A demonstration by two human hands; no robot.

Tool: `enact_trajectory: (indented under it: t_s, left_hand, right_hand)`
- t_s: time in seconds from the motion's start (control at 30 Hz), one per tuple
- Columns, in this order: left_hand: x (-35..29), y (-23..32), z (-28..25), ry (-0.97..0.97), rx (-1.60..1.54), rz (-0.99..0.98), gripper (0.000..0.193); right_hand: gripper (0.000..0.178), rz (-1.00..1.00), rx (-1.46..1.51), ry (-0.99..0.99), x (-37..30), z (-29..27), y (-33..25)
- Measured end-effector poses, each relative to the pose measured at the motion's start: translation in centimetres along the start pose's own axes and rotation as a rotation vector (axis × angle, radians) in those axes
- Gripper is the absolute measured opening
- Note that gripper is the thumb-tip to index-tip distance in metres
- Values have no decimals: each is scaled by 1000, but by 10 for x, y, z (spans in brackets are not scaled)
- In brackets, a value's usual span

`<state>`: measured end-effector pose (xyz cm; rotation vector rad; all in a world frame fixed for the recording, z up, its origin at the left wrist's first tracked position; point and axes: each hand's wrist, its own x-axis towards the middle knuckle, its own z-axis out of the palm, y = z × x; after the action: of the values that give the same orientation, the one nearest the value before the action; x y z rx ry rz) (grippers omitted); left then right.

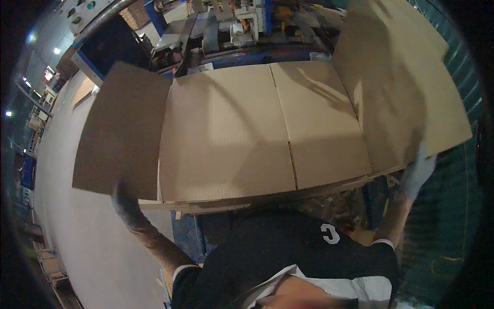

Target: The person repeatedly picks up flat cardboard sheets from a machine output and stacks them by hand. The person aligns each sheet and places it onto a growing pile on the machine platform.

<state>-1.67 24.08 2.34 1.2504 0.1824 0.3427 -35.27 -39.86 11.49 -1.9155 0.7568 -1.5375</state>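
Observation:
A large brown cardboard sheet [226, 134] with creases lies in front of me, on top of what looks like further cardboard. Its left panel [121, 134] and right panel [396, 87] are tilted up along the creases. My left hand [123, 201], in a grey glove, is at the near lower edge of the left panel. At the near edge of the right panel is my right hand [421, 172], in a pale glove. Both hands are blurred and their fingers are hidden behind the panels, so their grip does not show. A dark slot divides the middle of the sheet.
Beyond the sheet stands a machine with rollers and a blue beam [247, 59]. A blue control cabinet [116, 44] is at the far left. Green corrugated sheeting [447, 221] runs along my right. Cardboard scraps [337, 208] lie below the near edge, beside blue framing [188, 232].

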Motion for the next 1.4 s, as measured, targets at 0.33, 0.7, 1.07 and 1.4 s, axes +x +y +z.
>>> enact_trajectory:
  t_s: [0.33, 0.7, 1.07, 1.4]
  left_hand:
    - [-116, -15, 102, -464, 877, 627, 40]
    - [-131, -22, 155, -1154, 1222, 871, 51]
    - [-84, -38, 171, -1185, 1250, 1099, 49]
    - [9, -81, 285, -864, 980, 1367, 59]
  right_hand:
    - [30, -403, -704, -238, -102, 18, 7]
    - [38, -857, -177, -1209, -90, 95, -25]
    - [76, -771, -484, -1231, -20, 122, 33]
    - [76, -715, -445, -1003, 46, 234, 70]
